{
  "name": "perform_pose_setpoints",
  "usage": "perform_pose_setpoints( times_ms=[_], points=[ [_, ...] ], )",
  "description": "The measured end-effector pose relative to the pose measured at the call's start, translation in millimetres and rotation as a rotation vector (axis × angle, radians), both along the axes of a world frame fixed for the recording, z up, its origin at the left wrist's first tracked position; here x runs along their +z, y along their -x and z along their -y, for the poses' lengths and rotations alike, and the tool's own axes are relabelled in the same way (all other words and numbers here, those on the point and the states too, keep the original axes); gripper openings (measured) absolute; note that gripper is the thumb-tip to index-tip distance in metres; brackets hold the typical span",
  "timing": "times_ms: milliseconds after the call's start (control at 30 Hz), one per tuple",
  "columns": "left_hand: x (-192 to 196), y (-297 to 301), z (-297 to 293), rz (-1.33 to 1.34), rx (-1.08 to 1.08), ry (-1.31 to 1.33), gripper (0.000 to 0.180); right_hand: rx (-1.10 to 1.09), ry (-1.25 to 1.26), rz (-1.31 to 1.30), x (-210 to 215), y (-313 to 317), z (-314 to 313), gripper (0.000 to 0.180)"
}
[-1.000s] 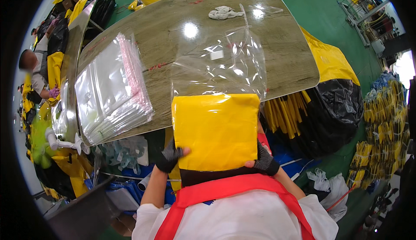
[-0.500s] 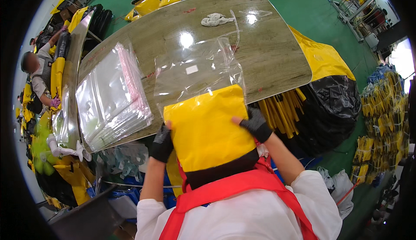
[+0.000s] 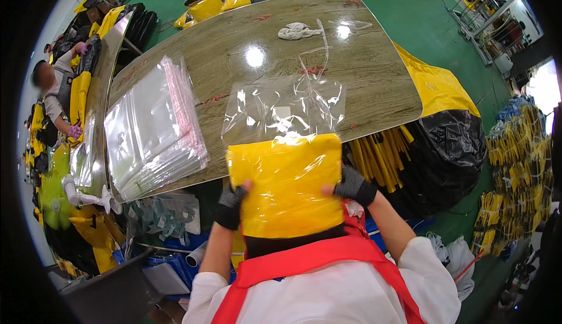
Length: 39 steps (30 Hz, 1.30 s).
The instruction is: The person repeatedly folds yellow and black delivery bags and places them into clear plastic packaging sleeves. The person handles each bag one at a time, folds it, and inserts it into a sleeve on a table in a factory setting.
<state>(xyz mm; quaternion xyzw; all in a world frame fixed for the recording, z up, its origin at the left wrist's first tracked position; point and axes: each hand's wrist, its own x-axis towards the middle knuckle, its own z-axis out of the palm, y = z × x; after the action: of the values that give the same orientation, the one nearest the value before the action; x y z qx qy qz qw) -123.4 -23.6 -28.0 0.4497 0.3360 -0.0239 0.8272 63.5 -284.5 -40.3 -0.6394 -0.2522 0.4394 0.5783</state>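
A flat, folded yellow-and-black fabric piece is held in front of my body at the table's near edge, its black end towards me. A clear plastic bag reaches over the yellow part, where creases and glare show, and its far end lies slack on the table. My left hand, in a dark fingerless glove, grips the left side with the thumb on top. On the right side my right hand, gloved alike, grips with its thumb on top. The fingers underneath are hidden on both sides.
A stack of clear plastic bags lies on the wood-pattern table, left of my work. A crumpled white cloth rests farther back. Yellow-and-black bundles stand against the table's right side. Another person works at the far left.
The plastic bag now covers much more of the yellow part. The fabric piece and both hands have come slightly nearer my body, and the bag's far end has drawn nearer too.
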Motion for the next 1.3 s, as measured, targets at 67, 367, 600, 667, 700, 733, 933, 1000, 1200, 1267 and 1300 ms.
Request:
perform_pose_setpoints(
  times_ms=[67,367,600,667,700,733,933,1000,1200,1267,1300],
  points=[
    [-16,17,26,0.021,-0.145,-0.195,0.06,-0.351,-0.123,-0.497,24,-16,-16,0.043],
    [-13,-18,-9,0.125,0.024,0.126,0.048,-0.019,-0.021,-0.176,1,1,3,0.041],
    [-36,15,7,0.103,-0.091,-0.229,0.052,-0.256,0.114,0.048,-8,16,17,0.041],
    [-30,-9,-10,0.122,-0.06,-0.19,0.048,-0.075,0.122,-0.014,3,4,20,0.047],
    [-21,-23,-12,0.121,-0.034,-0.114,0.046,0.034,0.121,-0.103,-1,-6,22,0.048],
    [-1,-37,-8,0.113,0.031,0.067,0.043,0.154,0.112,-0.18,0,-18,16,0.049],
    [-45,11,23,0.041,-0.067,0.08,0.057,-0.313,0.046,-0.311,-2,33,17,0.057],
    [-58,45,40,0.136,-0.062,-0.004,0.066,-0.243,-0.031,-0.385,-3,63,46,0.072],
    [-8,57,43,0.202,-0.481,-0.232,0.07,-0.042,0.089,-0.148,6,70,57,0.06],
    [-38,65,50,0.02,-0.265,-0.462,0.06,-0.247,0.203,-0.134,9,84,48,0.049],
    [-43,65,52,-0.099,-0.326,-0.718,0.056,-0.287,0.228,-0.034,7,91,46,0.048]
  ],
)
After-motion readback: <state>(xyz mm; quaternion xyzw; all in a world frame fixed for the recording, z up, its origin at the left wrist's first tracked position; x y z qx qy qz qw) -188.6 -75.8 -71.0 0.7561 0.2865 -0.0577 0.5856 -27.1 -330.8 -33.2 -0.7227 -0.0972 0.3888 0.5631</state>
